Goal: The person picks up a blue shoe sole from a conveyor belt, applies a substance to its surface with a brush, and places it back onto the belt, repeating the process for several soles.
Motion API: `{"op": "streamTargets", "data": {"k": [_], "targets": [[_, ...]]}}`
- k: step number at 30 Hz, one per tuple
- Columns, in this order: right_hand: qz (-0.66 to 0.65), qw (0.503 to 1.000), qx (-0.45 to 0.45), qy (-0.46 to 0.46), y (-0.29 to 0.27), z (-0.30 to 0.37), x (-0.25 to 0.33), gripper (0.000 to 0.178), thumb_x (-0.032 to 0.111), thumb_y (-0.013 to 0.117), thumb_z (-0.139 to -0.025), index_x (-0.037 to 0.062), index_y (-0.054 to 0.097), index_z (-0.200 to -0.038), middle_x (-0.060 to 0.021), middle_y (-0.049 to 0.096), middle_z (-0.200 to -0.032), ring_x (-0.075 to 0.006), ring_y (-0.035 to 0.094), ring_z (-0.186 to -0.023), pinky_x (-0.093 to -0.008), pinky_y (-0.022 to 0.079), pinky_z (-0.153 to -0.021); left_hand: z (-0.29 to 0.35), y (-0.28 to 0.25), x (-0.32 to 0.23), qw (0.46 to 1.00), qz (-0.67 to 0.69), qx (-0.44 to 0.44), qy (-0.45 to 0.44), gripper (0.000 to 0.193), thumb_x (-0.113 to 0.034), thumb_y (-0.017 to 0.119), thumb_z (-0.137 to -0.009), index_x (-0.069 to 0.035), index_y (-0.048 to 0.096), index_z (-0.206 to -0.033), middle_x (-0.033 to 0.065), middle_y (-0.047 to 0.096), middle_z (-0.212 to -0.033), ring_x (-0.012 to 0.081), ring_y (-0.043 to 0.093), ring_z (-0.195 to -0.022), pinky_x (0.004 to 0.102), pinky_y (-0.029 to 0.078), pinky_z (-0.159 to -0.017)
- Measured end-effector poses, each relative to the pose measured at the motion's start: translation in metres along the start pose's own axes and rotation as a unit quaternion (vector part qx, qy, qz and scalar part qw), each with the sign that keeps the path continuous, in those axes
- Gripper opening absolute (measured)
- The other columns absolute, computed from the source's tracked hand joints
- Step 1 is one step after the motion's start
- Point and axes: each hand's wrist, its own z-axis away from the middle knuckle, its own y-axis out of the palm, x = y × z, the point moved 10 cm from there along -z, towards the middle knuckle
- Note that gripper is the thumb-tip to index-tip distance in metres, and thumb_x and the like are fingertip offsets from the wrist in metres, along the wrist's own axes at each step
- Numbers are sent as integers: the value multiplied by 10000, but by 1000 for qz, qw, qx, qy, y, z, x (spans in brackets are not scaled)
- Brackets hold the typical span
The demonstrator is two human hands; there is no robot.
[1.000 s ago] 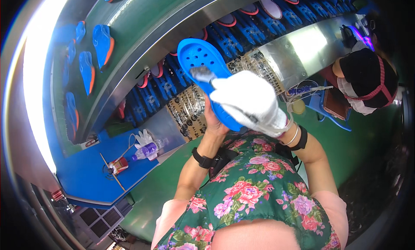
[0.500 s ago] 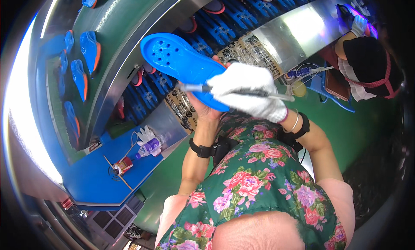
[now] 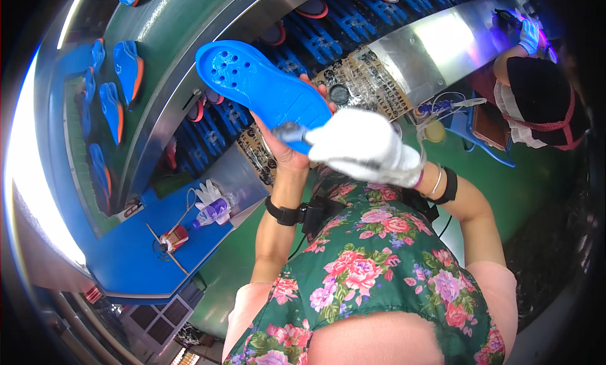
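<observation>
A bright blue shoe sole (image 3: 265,84) lies tilted across my bare left hand (image 3: 285,153). The palm and thumb support its near end, and fingertips show past the far side. Its surface has a wet gloss, and round holes cluster at the upper left end. My right hand (image 3: 360,144), in a white glove, is closed around a brush (image 3: 291,134). The dark brush head is smeared by motion over the near end of the sole. Most of the brush's handle is hidden by the glove.
Blue-orange soles (image 3: 129,71) lie on the green conveyor (image 3: 161,24) at left. A blue table (image 3: 136,264) bears a small red pot (image 3: 175,237), a bottle (image 3: 211,212) and gloves. Beyond my hands are cardboard (image 3: 379,81) and a black round container (image 3: 339,93). Another person (image 3: 536,100) works at right.
The sole has shifted slightly up and left with my left hand. My right hand has turned and moved slightly down, bringing the brush head closer to the sole's near end.
</observation>
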Motion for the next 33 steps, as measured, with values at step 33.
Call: {"op": "streamTargets", "data": {"k": [33], "targets": [[-40, 994, 101, 13, 16, 42, 15, 327, 89, 775, -795, 153, 753, -1114, -80, 747, -1107, -279, 701, -870, -392, 584, -751, 1, -21, -13, 931, -242, -12, -272, 867, -493, 567, -936, 100, 342, -1527, 373, 526, -1399, 538, 636, -1151, 551, 553, -997]]}}
